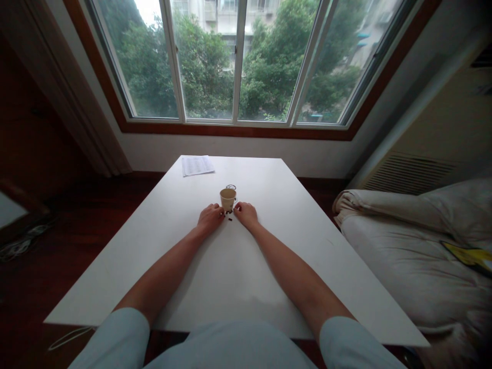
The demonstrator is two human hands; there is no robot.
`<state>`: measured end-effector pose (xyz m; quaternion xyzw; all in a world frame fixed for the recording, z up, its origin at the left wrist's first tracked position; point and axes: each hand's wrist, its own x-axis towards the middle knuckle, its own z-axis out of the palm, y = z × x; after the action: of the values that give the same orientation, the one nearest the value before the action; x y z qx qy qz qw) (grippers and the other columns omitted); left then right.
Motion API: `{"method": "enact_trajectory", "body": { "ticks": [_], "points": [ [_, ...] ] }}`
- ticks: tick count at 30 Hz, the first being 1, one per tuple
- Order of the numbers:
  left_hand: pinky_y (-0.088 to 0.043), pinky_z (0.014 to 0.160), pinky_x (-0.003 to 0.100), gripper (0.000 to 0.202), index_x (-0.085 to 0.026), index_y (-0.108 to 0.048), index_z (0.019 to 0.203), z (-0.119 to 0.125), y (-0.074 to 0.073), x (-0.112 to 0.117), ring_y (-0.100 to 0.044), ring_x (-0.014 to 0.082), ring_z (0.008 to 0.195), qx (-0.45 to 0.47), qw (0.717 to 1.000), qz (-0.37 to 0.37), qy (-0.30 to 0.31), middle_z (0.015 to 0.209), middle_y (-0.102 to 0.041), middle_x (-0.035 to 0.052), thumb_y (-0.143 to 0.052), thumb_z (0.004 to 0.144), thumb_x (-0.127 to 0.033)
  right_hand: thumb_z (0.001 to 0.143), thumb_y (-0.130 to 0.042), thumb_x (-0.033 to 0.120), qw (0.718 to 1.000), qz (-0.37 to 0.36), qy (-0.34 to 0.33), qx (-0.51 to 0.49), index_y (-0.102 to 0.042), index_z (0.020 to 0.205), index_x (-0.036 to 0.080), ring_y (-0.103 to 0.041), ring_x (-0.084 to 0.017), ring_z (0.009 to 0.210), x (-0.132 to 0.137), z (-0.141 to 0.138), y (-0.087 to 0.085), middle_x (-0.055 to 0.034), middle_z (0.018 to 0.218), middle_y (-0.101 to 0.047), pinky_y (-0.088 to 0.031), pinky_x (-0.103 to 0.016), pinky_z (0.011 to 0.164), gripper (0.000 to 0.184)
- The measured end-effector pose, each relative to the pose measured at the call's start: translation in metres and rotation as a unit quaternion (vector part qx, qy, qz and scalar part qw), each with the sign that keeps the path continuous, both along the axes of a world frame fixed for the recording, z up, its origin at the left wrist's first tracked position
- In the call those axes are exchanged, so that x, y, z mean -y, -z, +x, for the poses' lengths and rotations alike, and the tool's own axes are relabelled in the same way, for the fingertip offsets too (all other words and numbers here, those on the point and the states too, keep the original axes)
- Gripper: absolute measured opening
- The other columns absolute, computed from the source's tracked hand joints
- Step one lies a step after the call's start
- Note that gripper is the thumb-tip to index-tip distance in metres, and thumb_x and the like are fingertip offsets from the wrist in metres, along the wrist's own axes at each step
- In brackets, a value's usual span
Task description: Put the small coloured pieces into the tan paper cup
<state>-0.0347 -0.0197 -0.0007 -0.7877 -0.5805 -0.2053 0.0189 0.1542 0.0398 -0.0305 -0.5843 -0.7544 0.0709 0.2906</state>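
Note:
A small tan paper cup (228, 199) stands upright on the white table (161, 246), with a small clear glass object (231, 187) just behind it. A few tiny dark pieces (229, 219) lie on the table in front of the cup. My left hand (209, 218) rests on the table just left of the cup, fingers curled with the tips pinched near the dark pieces. On the cup's right, my right hand (246, 213) lies with its fingers curled and pinched close to the cup's base. What either pinch holds is too small to see.
A printed sheet of paper (197, 165) lies at the table's far left corner. A bed with pale bedding (415, 246) stands close on the right. A large window (238, 61) fills the far wall. Cables (19, 246) lie on the dark wooden floor at left.

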Motion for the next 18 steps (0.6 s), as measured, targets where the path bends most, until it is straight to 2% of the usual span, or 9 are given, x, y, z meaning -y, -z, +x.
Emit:
{"method": "enact_trajectory", "body": {
  "ticks": [6,13,18],
  "points": [
    [-0.043,0.074,0.03,0.017,-0.024,-0.069,0.091,-0.001,0.001,-0.001,-0.055,0.0205,0.092,-0.003,1.0,0.002,-0.016,0.095,-0.063,0.0069,-0.052,0.091,-0.027,0.082,-0.063,0.036,1.0,-0.012,-0.008,0.001,-0.072,0.083,0.025,-0.059,-0.018,0.075,0.0,0.0,-0.001,-0.0021,0.077,-0.069,-0.038,-0.029,0.072,0.014],
    [-0.043,0.076,0.029,0.017,-0.023,-0.069,0.091,-0.002,0.0,0.0,-0.054,0.0201,0.093,-0.002,0.999,-0.003,-0.038,0.097,-0.062,0.0073,-0.053,0.09,-0.028,0.082,-0.063,0.03,1.0,-0.019,-0.007,0.01,-0.071,0.084,0.025,-0.061,-0.019,0.079,0.005,-0.001,-0.006,-0.003,0.08,-0.07,-0.039,-0.029,0.076,0.01],
    [-0.042,0.078,0.03,0.017,-0.024,-0.068,0.093,-0.003,0.003,-0.001,-0.054,0.0207,0.095,0.0,0.999,-0.022,-0.046,0.099,-0.061,0.0071,-0.053,0.091,-0.032,0.086,-0.06,0.031,0.998,-0.044,0.005,0.043,-0.071,0.091,0.024,-0.062,-0.017,0.086,0.009,-0.002,-0.011,-0.0028,0.088,-0.071,-0.04,-0.027,0.08,0.014]
  ]
}}
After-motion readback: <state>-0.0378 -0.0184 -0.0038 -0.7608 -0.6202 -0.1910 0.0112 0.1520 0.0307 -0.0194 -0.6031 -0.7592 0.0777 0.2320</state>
